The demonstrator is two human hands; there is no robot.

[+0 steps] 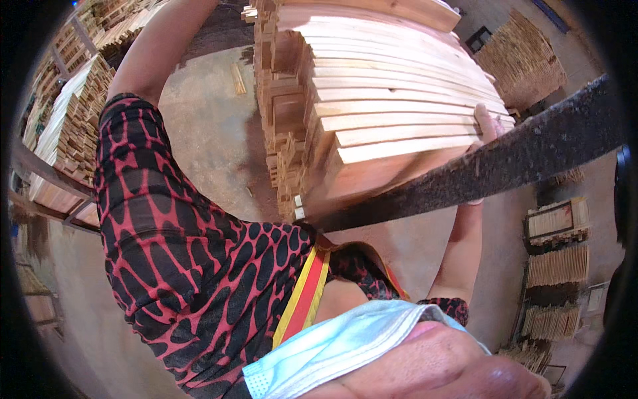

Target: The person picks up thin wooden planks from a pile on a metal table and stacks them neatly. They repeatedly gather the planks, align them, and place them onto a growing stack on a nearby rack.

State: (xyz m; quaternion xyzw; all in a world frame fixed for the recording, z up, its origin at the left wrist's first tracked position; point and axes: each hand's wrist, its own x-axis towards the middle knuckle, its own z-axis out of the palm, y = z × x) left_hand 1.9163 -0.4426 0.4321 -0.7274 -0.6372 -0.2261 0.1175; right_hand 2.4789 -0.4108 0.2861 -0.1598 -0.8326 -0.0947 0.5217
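A large stack of light wooden boards lies before me, with several long edges side by side on its top and uneven ends at its left. My right hand touches the right part of the stack, its fingertips on the board edges; a dark beam hides the palm and wrist. One thicker plank lies across the far side of the stack. My left forearm reaches up past the top rim, and the left hand is out of view.
The dark beam crosses close in front of me, from the centre to the upper right. More stacked wood stands at the left, the upper right and the lower right. A loose wooden strip lies on the concrete floor.
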